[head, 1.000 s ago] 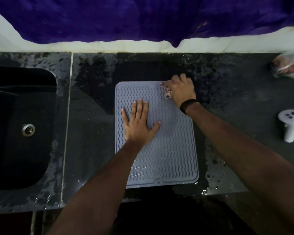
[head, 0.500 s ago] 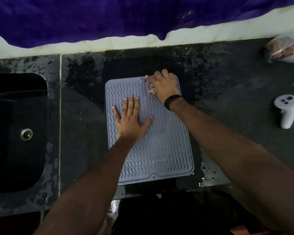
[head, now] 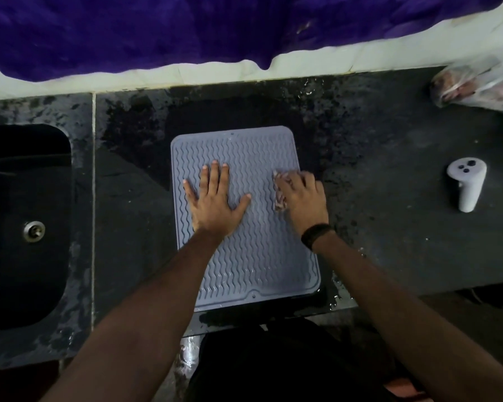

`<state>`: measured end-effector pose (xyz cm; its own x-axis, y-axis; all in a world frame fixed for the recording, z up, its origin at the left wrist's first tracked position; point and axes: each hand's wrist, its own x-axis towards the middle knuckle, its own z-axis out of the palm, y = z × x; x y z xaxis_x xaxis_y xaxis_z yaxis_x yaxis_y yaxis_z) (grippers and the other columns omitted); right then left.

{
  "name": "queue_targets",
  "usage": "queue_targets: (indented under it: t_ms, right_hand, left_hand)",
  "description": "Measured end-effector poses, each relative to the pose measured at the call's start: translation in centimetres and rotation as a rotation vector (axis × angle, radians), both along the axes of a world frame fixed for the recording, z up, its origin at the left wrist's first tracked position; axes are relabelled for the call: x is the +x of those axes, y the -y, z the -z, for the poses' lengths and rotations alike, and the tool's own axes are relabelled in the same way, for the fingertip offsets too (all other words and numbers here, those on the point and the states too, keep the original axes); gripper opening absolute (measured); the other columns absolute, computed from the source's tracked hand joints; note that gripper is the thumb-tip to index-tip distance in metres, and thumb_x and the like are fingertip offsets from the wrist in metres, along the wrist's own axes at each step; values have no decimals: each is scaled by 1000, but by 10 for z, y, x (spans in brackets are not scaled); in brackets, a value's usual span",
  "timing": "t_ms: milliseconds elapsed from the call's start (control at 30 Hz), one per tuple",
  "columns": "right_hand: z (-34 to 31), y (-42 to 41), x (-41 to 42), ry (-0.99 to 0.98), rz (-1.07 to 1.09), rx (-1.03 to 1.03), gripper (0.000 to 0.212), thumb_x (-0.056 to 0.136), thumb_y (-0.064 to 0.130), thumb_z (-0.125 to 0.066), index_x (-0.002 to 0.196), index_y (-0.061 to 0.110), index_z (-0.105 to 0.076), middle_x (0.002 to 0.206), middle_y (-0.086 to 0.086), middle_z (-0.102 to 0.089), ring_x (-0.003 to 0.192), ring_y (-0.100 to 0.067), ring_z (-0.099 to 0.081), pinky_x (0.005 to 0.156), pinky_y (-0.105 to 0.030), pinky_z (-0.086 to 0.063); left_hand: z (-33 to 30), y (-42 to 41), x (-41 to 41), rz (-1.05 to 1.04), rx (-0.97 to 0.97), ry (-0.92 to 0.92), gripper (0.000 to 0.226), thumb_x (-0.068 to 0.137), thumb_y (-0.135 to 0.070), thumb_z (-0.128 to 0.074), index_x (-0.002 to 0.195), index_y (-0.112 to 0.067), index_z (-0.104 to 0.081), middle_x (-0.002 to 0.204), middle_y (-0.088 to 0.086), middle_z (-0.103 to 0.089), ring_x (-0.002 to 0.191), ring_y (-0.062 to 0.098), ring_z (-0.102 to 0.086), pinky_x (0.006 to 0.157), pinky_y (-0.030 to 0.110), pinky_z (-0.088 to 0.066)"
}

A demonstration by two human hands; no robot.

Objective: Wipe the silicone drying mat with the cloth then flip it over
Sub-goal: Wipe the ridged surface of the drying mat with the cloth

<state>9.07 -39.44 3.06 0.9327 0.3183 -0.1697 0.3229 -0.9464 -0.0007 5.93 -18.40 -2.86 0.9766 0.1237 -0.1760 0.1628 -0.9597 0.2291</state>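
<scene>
Here we have the grey silicone drying mat (head: 244,219) lying flat on the wet black counter (head: 389,227), just right of the sink (head: 26,221), with its near edge at the counter's front lip. Our left hand (head: 214,206) presses down on it, palm flat and fingers spread straight, pinning it in place. Our right hand (head: 304,198) sits at the mat's right edge, fingers curled over the bunched pinkish cloth (head: 279,192) it grips against the ridges.

We judge the mat to be light, floppy and rubbery, likely to cling to the wet stone and sag when lifted. Wiping is not yet finished. For the flip, we would pinch a corner or the overhanging near edge and peel it up rather than slide it, since water films the surface.
</scene>
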Motion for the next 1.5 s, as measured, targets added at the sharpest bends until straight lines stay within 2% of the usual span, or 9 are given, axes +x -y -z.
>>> queue_targets:
  t_ms: [167,267,433,567,700,900,1000,1233,1500]
  right_hand:
    - [-3,26,-74,23,-47,-10,47,79,14,-64,126,21,-62,118,-7,-63,107,-36,-57,80,-43,-48]
    - [-13,23,-60,15,-5,51,48,75,14,-69,121,23,-64,111,-5,-65,101,-33,-55,80,-41,-46]
    - [-14,-29,13,40,66,150,51,82,20,-62,132,25,-53,123,-4,-57,112,-29,-47,89,-41,-39]
    - [3,-43,-3,-15,4,135,56,83,19,-63,138,17,-49,132,-7,-54,119,-30,-44,102,-43,-36]
    - [4,-14,-70,6,1,210,66,71,13,-73,134,15,-53,127,-7,-59,119,-34,-51,97,-44,-43]
    - [-11,19,-138,11,-73,129,47,80,17,-56,126,25,-62,119,1,-65,108,-30,-58,79,-37,-46]
    - [-18,18,-111,15,-44,129,51,73,17,-73,122,27,-64,111,0,-66,101,-28,-57,79,-37,-45]
    - [-8,-15,-9,-41,91,56,54,85,17,-58,139,19,-47,133,-7,-53,120,-31,-43,95,-40,-36]
    - [-1,32,-131,30,62,118,53,83,16,-53,136,22,-54,126,-1,-61,113,-31,-54,82,-40,-45]
  left_hand:
    - [3,-1,0,-4,-12,16,93,94,-81,-12,165,-23,2,173,0,9,158,21,14,121,64,10]
    - [4,-1,-1,2,-11,20,92,94,-81,-11,165,-23,2,173,0,10,158,21,16,121,64,12]
    - [1,0,-1,5,0,4,91,95,-80,-12,165,-24,4,172,0,12,157,20,17,121,63,14]
    - [-2,0,-1,9,29,-18,86,98,-73,-12,165,-22,4,172,1,11,157,21,16,121,65,9]
    - [-2,1,0,7,11,-18,82,101,-70,-12,165,-22,3,172,1,10,157,21,16,121,65,11]
    - [-2,0,-1,10,1,-5,83,100,-71,-12,165,-20,0,173,2,6,158,22,13,121,65,12]
    - [0,0,-1,10,-3,-7,85,99,-72,-12,165,-20,0,173,2,7,158,22,13,121,65,11]
    - [0,0,-1,-4,14,-7,84,99,-72,-16,165,-23,0,173,0,8,158,20,12,121,65,9]
    - [4,2,-1,-22,20,8,83,99,-72,-18,165,-23,-4,173,-1,4,159,20,8,121,65,9]
